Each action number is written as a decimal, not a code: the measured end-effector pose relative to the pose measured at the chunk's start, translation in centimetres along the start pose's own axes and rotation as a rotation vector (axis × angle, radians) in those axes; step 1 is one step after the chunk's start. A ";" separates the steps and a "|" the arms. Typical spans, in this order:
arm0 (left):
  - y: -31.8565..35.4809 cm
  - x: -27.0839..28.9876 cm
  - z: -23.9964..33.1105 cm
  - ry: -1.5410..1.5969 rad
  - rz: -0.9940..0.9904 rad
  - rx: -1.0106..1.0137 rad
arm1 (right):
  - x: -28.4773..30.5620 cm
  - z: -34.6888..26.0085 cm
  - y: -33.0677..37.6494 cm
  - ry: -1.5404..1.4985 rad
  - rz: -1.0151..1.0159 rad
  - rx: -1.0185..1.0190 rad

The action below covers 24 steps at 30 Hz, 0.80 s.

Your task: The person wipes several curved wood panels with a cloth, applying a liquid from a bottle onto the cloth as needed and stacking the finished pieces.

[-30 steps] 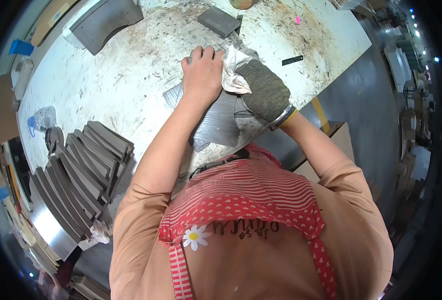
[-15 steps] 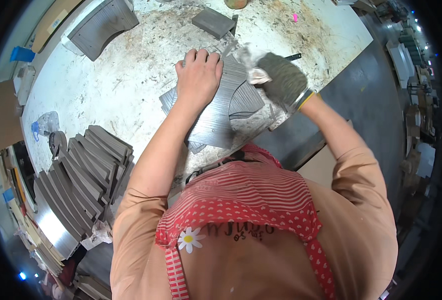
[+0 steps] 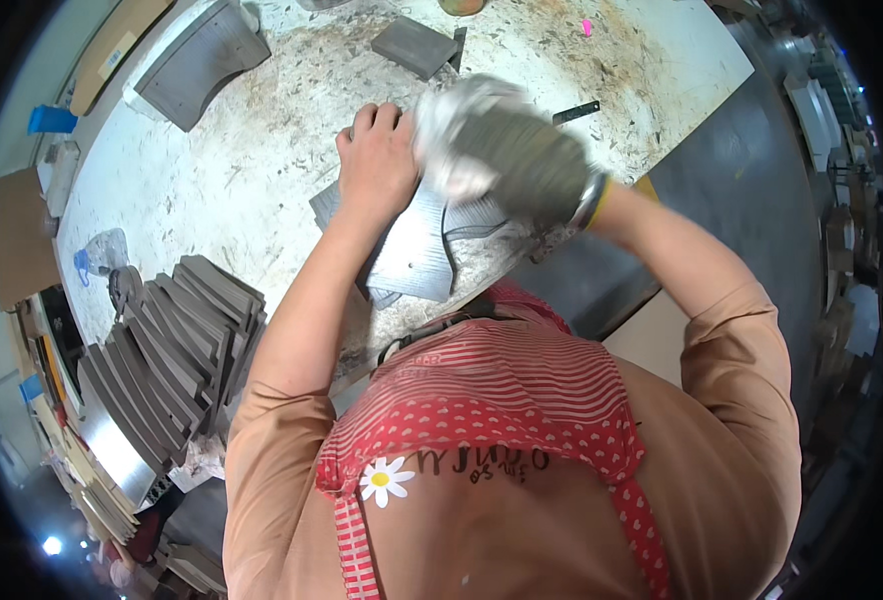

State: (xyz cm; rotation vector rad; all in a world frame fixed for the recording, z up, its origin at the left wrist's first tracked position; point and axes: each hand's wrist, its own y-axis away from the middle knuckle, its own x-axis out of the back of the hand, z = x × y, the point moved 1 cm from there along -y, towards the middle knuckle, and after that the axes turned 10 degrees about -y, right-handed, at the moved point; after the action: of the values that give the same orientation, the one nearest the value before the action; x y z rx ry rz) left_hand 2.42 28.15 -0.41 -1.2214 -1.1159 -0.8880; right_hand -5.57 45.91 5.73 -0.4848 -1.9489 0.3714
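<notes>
A grey wood-grain panel with a curved cut-out lies near the table's front edge. My bare left hand holds its far left part, fingers bent over it. In my right hand, which wears a dark grey glove with a yellow cuff edge, is a bunched white rag. Motion smears both glove and rag, which cover the panel's far right part. More grey panels lie beneath, their edges showing on both sides.
Several curved grey pieces stand stacked at the left. A curved grey panel rests at the far left, a dark grey block at the back. A black strip, a pink bit and a clear plastic bottle are also on the table.
My right hand has swept left with the rag, from the panel's right side to over its far part, close to my left hand. My left hand has shifted slightly left and nearer.
</notes>
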 end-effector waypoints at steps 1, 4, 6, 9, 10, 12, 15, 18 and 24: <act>-0.2 0.1 0.2 -0.002 0.004 -0.018 | -1.9 0.2 0.4 -0.023 -0.298 -0.078; -0.3 1.0 0.6 0.105 -0.040 0.012 | -0.3 2.8 2.0 0.021 -0.168 -0.188; 0.4 0.6 0.7 0.109 0.002 -0.014 | 1.8 6.4 4.3 0.183 -0.346 -0.371; -0.5 1.1 1.3 0.106 -0.070 -0.009 | 0.7 8.1 3.3 -0.078 -0.384 -0.568; 0.1 1.5 1.1 0.090 -0.097 0.006 | 0.6 4.1 0.9 -0.116 -0.341 -0.425; 0.1 1.5 0.3 0.087 -0.061 -0.052 | 0.1 1.1 0.4 -0.030 -0.277 -0.159; -0.4 0.8 0.3 0.093 -0.102 -0.045 | 0.8 3.0 0.9 -0.506 -0.235 -0.346; -0.3 1.4 0.2 0.236 0.000 -0.003 | 3.4 7.6 4.8 -0.170 -0.413 -0.585; 2.2 1.8 -4.1 0.634 -0.280 0.506 | 3.0 7.9 8.1 -0.058 -0.036 -0.221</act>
State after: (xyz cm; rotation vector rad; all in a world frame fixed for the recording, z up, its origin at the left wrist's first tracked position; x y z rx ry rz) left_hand 5.66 24.59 0.81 -0.3267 -0.9126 -1.0245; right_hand -12.56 54.07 1.16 -0.5857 -2.0637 0.1483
